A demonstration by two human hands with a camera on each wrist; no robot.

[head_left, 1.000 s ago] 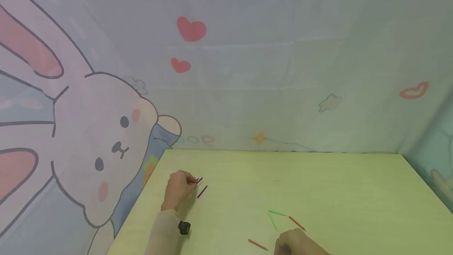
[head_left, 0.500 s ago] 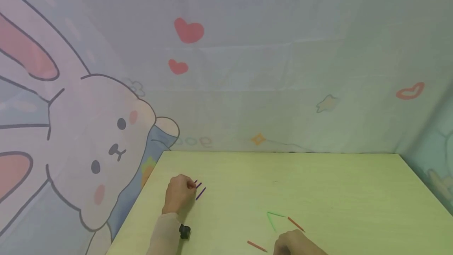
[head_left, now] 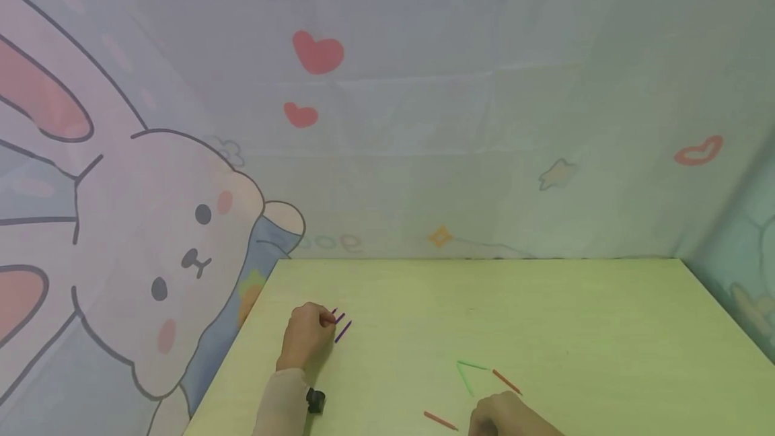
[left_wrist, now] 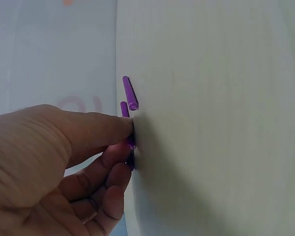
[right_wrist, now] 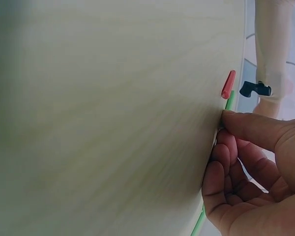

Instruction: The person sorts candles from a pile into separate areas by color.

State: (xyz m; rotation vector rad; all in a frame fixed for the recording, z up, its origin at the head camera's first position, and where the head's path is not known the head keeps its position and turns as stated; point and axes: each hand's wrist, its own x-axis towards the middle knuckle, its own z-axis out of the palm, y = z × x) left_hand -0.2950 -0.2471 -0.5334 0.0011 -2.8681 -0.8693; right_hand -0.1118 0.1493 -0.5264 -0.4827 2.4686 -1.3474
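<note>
My left hand (head_left: 307, 335) pinches a slim purple stick (head_left: 334, 311) between thumb and fingertips, low on the table at the left. Right of it lie a second purple stick (head_left: 340, 318) and a third purple stick (head_left: 343, 332), roughly parallel; the left wrist view shows the third (left_wrist: 130, 92) just beyond the thumb. At the bottom of the head view, my right hand (head_left: 505, 414) has its fingers curled, thumb and fingertips down at the tabletop. In the right wrist view a green stick (right_wrist: 230, 100) shows right past the thumb tip; whether the fingertips hold a stick, I cannot tell.
Two green sticks, one slanting (head_left: 465, 379) and one nearly level (head_left: 474, 365), meet in a corner beyond my right hand. An orange-red stick (head_left: 507, 382) continues from them; another (head_left: 441, 420) lies left of that hand. The pale table (head_left: 545, 315) ends at a printed cloth backdrop (head_left: 424, 120).
My left hand has shifted slightly left and nearer, drawing the pinched purple stick away from the middle one, so three separate tips show. The right hand stays in place; the head view drifts slightly.
</note>
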